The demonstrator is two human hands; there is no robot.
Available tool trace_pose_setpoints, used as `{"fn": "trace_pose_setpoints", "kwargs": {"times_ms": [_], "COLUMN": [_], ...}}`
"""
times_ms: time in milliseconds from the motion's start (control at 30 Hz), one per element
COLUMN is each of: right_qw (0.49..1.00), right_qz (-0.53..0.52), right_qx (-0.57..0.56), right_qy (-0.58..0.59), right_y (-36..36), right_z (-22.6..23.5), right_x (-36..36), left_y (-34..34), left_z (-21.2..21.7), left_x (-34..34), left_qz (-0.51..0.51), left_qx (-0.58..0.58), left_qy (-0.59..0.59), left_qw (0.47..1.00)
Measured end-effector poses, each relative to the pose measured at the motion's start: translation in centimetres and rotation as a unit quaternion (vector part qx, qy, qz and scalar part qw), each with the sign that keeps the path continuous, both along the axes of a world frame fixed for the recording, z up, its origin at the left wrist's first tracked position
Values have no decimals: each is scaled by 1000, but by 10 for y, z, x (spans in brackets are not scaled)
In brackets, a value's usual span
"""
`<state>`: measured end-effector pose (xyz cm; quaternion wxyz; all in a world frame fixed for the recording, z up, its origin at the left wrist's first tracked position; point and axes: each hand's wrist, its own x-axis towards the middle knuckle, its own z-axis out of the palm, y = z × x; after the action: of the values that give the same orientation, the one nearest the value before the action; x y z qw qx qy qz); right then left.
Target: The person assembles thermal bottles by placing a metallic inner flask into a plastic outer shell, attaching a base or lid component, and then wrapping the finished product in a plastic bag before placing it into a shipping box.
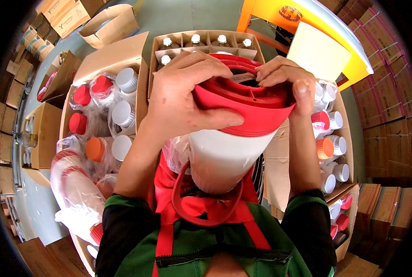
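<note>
Before my chest, between both hands, is a large white cylindrical flask-like container (229,159) with a broad red ring-shaped end (247,104) tilted up toward me. My left hand (180,94) wraps the left side of the red part, thumb across its front and fingers over the top. On the other side my right hand (286,81) grips the rim, its fingertips bent into the dark central opening. A pale printed strip shows inside that opening. Below hangs a curved red loop (206,221), in front of my red apron; whether it joins the container I cannot tell.
An open carton (143,92) at left holds plastic-wrapped bottles with red, white and orange caps; another carton (349,152) at right holds similar ones. Ahead, a divided carton (206,34) holds white-capped bottles. A yellow-orange frame (245,21) stands far right. Stacked cartons (386,83) line the sides.
</note>
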<state>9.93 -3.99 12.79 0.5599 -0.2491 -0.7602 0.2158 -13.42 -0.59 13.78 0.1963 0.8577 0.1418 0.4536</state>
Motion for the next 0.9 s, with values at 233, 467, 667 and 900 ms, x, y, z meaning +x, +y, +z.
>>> {"fn": "trace_pose_setpoints", "kwargs": {"times_ms": [233,467,667,900], "right_qw": [981,879,979,992], "right_qz": [-148,-303,-154,48], "right_qx": [-54,-104,-127,-100], "right_qy": [-111,-354,47,60], "right_y": [-23,-52,-22,23], "right_z": [-5,52,-19,-47], "right_x": [-15,-64,-31,13], "left_y": [35,66,61,13], "left_z": [-56,-64,-67,-42], "left_x": [1,13,25,9], "left_qz": [-166,-362,-240,40], "left_qx": [-224,-468,-524,-173], "left_qy": [-93,-211,-146,-48], "left_qw": [956,778,804,983]}}
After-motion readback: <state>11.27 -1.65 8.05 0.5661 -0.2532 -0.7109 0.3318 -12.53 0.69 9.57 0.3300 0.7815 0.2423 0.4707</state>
